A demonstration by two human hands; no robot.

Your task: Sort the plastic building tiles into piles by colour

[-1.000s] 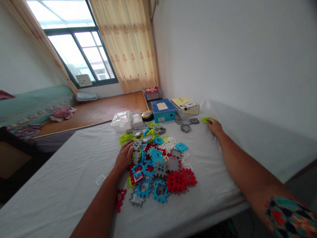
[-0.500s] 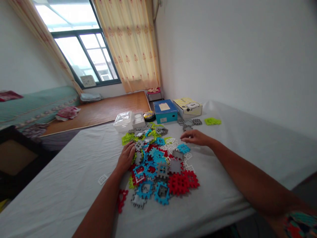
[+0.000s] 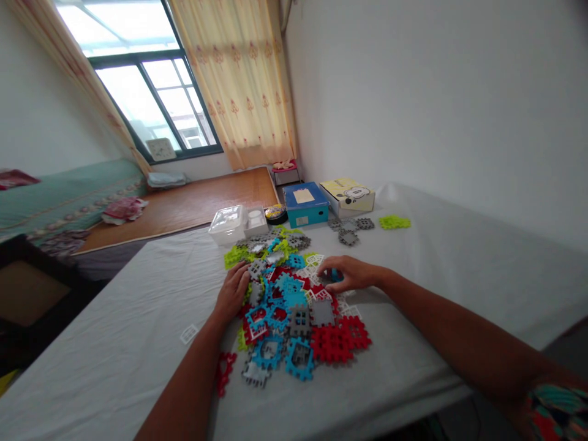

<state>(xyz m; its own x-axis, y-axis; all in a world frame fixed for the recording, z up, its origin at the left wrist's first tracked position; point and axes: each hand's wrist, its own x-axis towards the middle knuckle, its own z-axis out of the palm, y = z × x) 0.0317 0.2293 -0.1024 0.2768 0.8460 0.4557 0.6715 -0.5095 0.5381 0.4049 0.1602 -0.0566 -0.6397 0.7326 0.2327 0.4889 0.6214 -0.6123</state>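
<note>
On creased cloth (image 3: 151, 288), the left hand (image 3: 233, 291) lies flat against toothed tiles (image 3: 294, 297), the right hand (image 3: 349, 273) arched wide over blue plastic (image 3: 337, 275).

Between the left grip (image 3: 233, 291) and the right grip (image 3: 350, 273), the tiles (image 3: 294, 298) look like matt plastic; the white frames (image 3: 315, 260) among them, thin smooth plastic. Beneath both grips lies a cloth (image 3: 147, 288), matt and creased. Beyond them, the tub (image 3: 225, 228) is clear, glossy plastic, the blue box (image 3: 312, 215) smooth card, the yellow box (image 3: 362, 203) printed card, the curtain (image 3: 234, 79) patterned cloth.
</note>
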